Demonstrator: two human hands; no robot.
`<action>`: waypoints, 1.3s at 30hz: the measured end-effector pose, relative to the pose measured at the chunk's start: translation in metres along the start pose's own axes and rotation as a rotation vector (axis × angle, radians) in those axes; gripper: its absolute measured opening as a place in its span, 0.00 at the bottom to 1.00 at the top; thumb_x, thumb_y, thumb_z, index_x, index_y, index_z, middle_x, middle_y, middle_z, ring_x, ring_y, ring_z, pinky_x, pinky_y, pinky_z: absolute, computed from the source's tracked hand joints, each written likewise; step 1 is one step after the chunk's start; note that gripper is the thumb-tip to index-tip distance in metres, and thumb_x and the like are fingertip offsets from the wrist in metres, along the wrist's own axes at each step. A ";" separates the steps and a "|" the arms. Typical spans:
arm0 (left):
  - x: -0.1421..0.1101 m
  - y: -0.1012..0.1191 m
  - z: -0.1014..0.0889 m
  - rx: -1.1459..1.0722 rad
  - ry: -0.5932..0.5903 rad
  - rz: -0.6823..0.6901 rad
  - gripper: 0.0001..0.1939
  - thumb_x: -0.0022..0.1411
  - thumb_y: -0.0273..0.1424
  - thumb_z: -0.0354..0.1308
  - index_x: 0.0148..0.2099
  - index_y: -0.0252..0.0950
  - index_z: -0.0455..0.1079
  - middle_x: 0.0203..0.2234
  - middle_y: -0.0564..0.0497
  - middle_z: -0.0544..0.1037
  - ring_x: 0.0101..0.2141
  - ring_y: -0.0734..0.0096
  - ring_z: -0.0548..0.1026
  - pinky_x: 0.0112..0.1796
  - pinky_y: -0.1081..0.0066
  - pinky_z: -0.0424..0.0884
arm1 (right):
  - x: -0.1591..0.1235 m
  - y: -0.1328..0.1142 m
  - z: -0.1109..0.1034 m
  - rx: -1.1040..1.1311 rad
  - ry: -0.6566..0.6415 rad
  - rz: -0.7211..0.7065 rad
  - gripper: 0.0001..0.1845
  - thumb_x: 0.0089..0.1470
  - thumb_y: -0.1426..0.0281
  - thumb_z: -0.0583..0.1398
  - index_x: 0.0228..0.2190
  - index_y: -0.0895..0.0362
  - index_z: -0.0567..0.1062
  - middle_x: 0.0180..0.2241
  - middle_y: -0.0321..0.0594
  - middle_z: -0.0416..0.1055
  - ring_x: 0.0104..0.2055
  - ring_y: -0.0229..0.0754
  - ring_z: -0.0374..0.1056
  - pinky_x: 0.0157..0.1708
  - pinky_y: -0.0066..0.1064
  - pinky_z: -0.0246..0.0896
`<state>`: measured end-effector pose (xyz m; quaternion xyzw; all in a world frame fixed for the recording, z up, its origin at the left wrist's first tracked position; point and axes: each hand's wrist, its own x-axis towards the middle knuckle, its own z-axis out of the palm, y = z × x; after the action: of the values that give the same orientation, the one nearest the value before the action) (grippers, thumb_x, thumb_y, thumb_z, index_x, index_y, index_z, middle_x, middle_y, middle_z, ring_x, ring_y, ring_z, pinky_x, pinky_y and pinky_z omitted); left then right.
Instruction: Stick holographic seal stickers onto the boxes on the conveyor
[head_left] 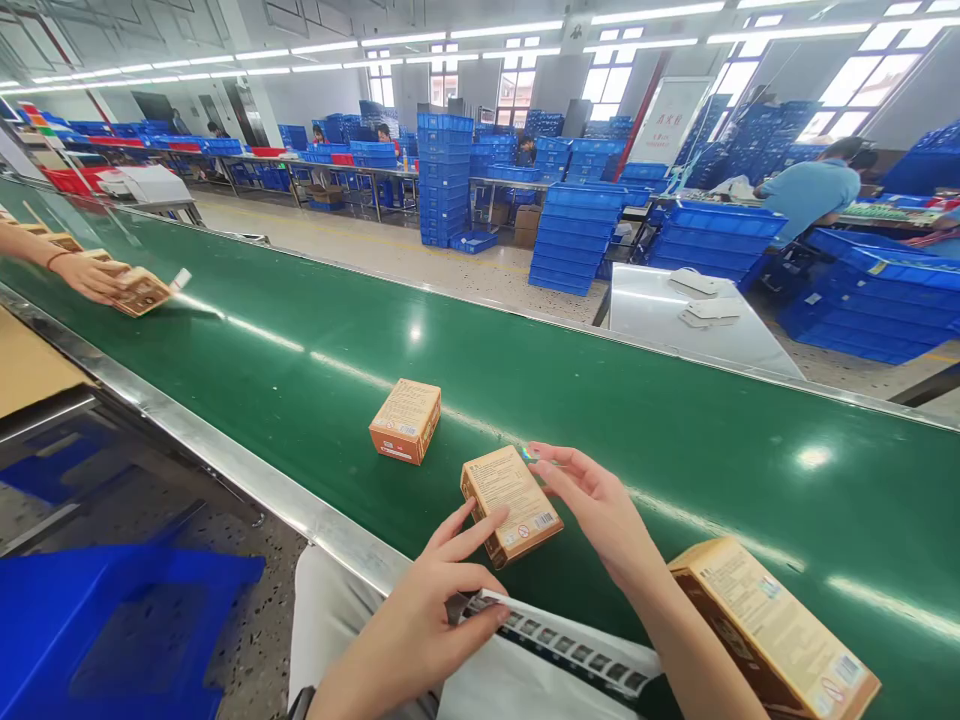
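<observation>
A tan printed box (510, 495) lies on the green conveyor belt (300, 370) in front of me. My left hand (439, 600) pinches a white sheet of stickers (577, 648), showing a row of dark squares, between thumb and bent finger. Two other fingers of that hand rest on the box. At the box's far right corner, my right hand (592, 500) holds a small shiny sticker (528, 454) at its fingertips. A second box (406, 420) stands just left of it, and a larger-looking one (776, 625) sits beyond my right forearm.
On the far left a co-worker's hand (90, 277) touches one of several boxes (141, 292) on the belt. A metal rail (315, 515) edges the belt on my side. Blue crates (574, 240) are stacked past the far edge, beside a small metal table (675, 320).
</observation>
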<state>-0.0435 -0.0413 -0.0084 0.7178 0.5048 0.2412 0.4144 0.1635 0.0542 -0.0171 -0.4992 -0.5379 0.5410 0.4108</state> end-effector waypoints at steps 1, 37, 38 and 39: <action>0.001 0.001 0.001 0.001 -0.009 -0.002 0.07 0.64 0.30 0.60 0.38 0.42 0.80 0.69 0.55 0.59 0.70 0.44 0.46 0.65 0.46 0.55 | 0.000 0.000 -0.001 0.026 0.023 0.021 0.22 0.52 0.50 0.64 0.37 0.55 0.78 0.54 0.49 0.74 0.53 0.53 0.72 0.50 0.43 0.68; 0.009 0.027 0.038 -0.199 -0.076 -0.111 0.12 0.66 0.36 0.58 0.39 0.37 0.81 0.41 0.45 0.84 0.43 0.58 0.79 0.41 0.70 0.73 | -0.033 -0.001 -0.068 -0.663 0.317 -0.123 0.12 0.61 0.60 0.55 0.43 0.52 0.70 0.37 0.43 0.78 0.32 0.47 0.74 0.29 0.36 0.66; 0.007 0.025 0.038 -0.225 -0.050 -0.163 0.14 0.67 0.38 0.57 0.37 0.35 0.80 0.31 0.47 0.83 0.33 0.64 0.78 0.32 0.73 0.70 | -0.039 -0.007 -0.068 -0.702 0.314 -0.197 0.12 0.63 0.60 0.54 0.43 0.52 0.72 0.39 0.44 0.78 0.35 0.47 0.75 0.30 0.36 0.67; 0.005 0.023 0.038 -0.250 -0.031 -0.201 0.16 0.67 0.40 0.57 0.36 0.34 0.79 0.25 0.50 0.79 0.27 0.68 0.74 0.27 0.74 0.65 | -0.045 -0.014 -0.066 -0.734 0.285 -0.284 0.11 0.64 0.61 0.54 0.43 0.52 0.73 0.41 0.44 0.77 0.39 0.48 0.75 0.33 0.36 0.69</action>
<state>-0.0003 -0.0531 -0.0106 0.6103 0.5336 0.2485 0.5302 0.2345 0.0222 0.0061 -0.6034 -0.6963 0.1767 0.3463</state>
